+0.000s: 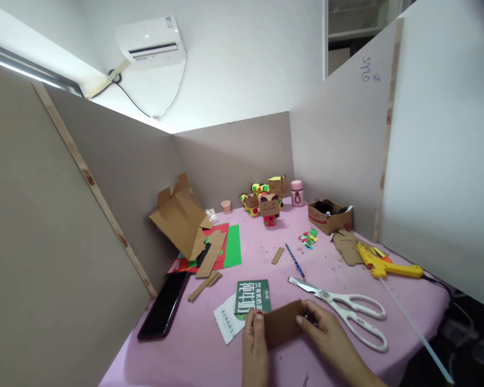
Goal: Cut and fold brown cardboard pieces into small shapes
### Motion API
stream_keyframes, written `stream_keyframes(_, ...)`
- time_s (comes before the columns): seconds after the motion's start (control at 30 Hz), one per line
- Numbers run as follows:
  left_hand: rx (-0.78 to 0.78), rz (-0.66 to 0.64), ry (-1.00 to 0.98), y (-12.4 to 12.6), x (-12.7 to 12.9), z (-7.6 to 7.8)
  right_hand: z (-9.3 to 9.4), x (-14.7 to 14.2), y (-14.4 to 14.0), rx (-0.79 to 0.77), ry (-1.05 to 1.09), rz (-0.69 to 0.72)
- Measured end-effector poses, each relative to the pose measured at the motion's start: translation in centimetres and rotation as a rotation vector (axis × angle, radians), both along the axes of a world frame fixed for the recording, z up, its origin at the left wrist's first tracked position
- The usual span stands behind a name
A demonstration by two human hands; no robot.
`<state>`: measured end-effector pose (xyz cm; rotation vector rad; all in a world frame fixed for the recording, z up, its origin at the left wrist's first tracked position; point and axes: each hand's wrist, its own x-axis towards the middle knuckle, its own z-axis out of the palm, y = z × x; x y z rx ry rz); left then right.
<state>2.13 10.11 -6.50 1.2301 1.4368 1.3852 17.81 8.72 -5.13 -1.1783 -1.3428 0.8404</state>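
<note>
Holding a brown cardboard piece between both hands, low at the near edge of the pink table. My left hand pinches its left edge, thumb on top, fingers curled under. My right hand clamps the right edge, fingers closed over the top side. The piece looks folded or bent, tilted up a bit off the table; cannot tell if its bottom touches the cloth.

Just behind it, touching or nearly so, lies a green carton on a white leaflet. White scissors lie just right of my right hand, blades shut, tips pointing away to the left. A blue pencil sits beyond the scissor tips, a small cardboard strip beside it.

Farther right: yellow glue gun, flat cardboard scraps, a small open box. Coloured paper dots near the box.

Left side: black phone near the table edge, red and green paper sheets under folded cardboard.

Back of the table: paper craft figures, pink bottle, small cup. Partition boards around three sides.
</note>
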Motion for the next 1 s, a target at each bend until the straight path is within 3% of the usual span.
stream_keyframes(0.23, 0.083, -0.092, 0.004, -1.2, 0.7, 2.5, -0.2, -0.2, -0.4, -0.002, 0.027, 0.028)
stream_keyframes(0.37, 0.091, -0.091, 0.002, -1.5, 0.8, 3.1, -0.4, -0.3, -0.4, 0.009, 0.023, 0.03)
stream_keyframes(1.0, -0.01, 0.034, -0.081, -1.6, 1.4, 1.7, -1.5, -0.7, -0.4, 0.011, -0.033, -0.008)
